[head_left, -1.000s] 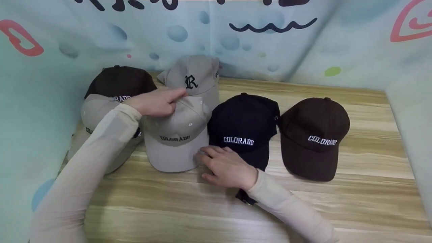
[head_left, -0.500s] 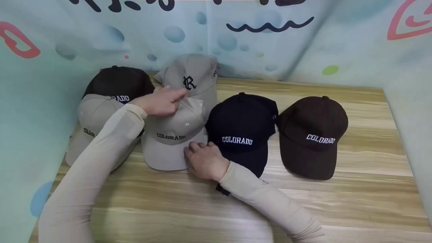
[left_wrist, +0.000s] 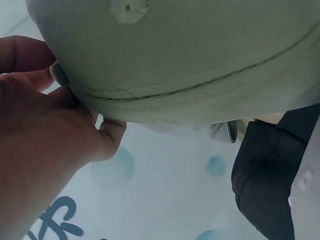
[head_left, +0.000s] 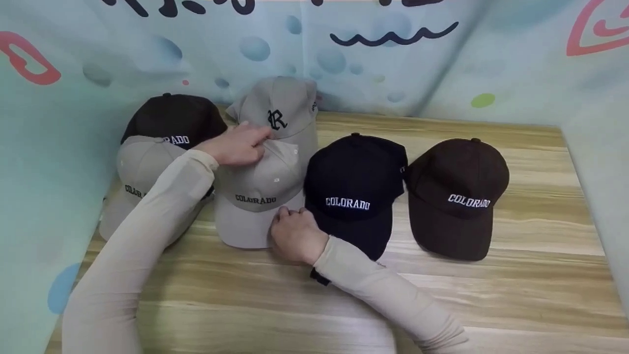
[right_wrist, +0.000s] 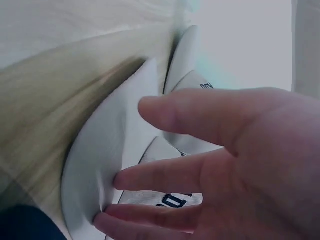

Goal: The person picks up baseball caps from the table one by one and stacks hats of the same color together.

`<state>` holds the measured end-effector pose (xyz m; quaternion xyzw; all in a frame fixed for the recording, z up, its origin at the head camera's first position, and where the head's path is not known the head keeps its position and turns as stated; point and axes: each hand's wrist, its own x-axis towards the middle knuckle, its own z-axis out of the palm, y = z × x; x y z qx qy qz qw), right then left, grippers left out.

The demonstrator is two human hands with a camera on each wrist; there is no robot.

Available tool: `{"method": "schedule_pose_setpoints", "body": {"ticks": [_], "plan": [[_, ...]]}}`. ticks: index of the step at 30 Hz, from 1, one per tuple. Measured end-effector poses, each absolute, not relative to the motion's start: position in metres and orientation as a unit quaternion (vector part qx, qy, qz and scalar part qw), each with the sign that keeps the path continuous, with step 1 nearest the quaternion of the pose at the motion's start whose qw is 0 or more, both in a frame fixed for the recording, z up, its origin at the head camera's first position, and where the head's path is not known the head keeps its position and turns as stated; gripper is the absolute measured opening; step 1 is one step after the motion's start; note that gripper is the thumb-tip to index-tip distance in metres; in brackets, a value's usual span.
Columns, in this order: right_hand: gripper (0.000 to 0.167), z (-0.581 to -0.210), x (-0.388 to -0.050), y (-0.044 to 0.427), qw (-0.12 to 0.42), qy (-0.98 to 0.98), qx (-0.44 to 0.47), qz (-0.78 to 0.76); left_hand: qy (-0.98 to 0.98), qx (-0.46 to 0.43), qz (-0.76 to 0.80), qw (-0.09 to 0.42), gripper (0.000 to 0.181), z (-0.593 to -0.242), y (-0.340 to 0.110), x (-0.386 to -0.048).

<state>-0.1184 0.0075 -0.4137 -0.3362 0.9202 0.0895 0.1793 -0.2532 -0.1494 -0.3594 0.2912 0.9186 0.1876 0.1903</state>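
A grey baseball cap (head_left: 258, 179) lettered COLORADO sits on the wooden table, its brim towards me. My left hand (head_left: 241, 143) holds the back of its crown; the left wrist view shows fingers and thumb around the rear edge of the cap (left_wrist: 190, 55). At the brim's right side is my right hand (head_left: 297, 235). In the right wrist view its fingertips touch the top of the brim (right_wrist: 95, 150), while the thumb stays apart from it. Just behind is another grey cap (head_left: 282, 98) with a black R, partly hidden by the front one.
Right of my right hand sits a navy cap (head_left: 356, 172), then a dark brown cap (head_left: 457, 177). To the left, a second grey COLORADO cap (head_left: 142, 162) overlaps a dark cap (head_left: 172, 115). A printed curtain (head_left: 383, 73) closes off the table's back and left side.
My right hand has moved left from the front of the navy cap onto the grey cap's brim. My left hand stays at the crown with only a slight shift.
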Motion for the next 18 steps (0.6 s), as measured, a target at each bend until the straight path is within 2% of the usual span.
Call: {"method": "schedule_pose_setpoints", "body": {"ticks": [3,7,12,15,18], "plan": [[0.049,-0.413,-0.122,0.007,0.184,0.922,-0.332,0.076,0.913,0.286,0.203,0.208,0.03,-0.354,-0.149,-0.261],[0.047,-0.411,-0.124,0.008,0.187,0.924,-0.329,0.064,0.901,0.285,0.204,0.256,0.029,-0.344,-0.146,-0.273],[0.04,-0.41,-0.127,0.011,0.187,0.924,-0.33,0.049,0.89,0.261,0.185,0.324,0.038,-0.326,-0.146,-0.294],[0.034,-0.409,-0.129,0.013,0.196,0.922,-0.334,0.02,0.895,0.239,0.152,0.345,0.045,-0.32,-0.15,-0.308],[0.031,-0.407,-0.13,0.023,0.195,0.918,-0.346,-0.01,0.901,0.24,0.117,0.341,0.051,-0.319,-0.147,-0.326]]}}
